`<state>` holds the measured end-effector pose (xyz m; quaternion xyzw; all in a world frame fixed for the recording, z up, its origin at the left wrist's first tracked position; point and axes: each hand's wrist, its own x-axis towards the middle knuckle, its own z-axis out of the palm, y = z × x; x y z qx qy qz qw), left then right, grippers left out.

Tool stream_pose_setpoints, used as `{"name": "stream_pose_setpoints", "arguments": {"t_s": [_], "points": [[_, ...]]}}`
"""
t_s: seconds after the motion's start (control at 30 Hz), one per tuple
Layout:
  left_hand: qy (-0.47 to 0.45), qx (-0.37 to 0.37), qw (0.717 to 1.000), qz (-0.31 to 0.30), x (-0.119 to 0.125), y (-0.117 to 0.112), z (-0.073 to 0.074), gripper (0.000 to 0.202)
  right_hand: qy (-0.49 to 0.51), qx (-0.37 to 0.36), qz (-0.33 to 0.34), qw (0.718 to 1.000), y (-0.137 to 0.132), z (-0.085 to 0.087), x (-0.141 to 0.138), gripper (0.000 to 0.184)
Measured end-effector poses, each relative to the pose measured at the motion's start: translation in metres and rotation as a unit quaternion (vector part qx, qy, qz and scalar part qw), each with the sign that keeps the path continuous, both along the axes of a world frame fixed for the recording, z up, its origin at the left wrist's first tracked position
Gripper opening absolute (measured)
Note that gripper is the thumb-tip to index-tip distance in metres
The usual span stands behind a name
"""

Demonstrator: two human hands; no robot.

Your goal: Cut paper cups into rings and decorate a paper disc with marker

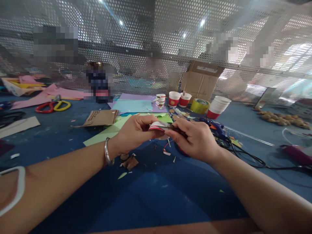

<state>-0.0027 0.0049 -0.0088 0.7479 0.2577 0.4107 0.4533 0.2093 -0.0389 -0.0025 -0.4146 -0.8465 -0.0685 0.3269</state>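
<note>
Pinched between the thumb and fingers of my left hand (136, 133) is a curved strip of red-and-white paper cup (157, 125). My right hand (195, 138) is closed around what look like scissors (179, 128), mostly hidden by the fingers. Their dark part meets the right end of the strip, and a red edge shows below the hand. Both hands are held close together above the blue table (151, 195). Small paper scraps and a torn brown piece (131, 163) lie below them.
Behind my hands stand paper cups (174, 99), a stack of cups (218, 106), yellow tape (200, 106) and a cardboard box (201, 81). Right lie a blue glue gun (216, 128) and cables. Left are red-and-yellow scissors (53, 105), cardboard (101, 117) and coloured paper. A perforated screen rises behind.
</note>
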Motion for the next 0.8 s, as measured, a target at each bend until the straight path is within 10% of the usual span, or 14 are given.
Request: {"name": "stream_pose_setpoints", "arguments": {"t_s": [0.3, 0.8], "points": [[-0.080, -0.118, 0.989, -0.027, 0.003, 0.003, -0.005, 0.020, 0.126, -0.019, -0.056, 0.990, 0.009, 0.001, 0.006, 0.035], [-0.127, -0.196, 0.969, 0.081, -0.003, 0.016, -0.001, 0.035, -0.123, -0.253, -0.101, 0.954, -0.002, -0.003, -0.016, 0.039]]}}
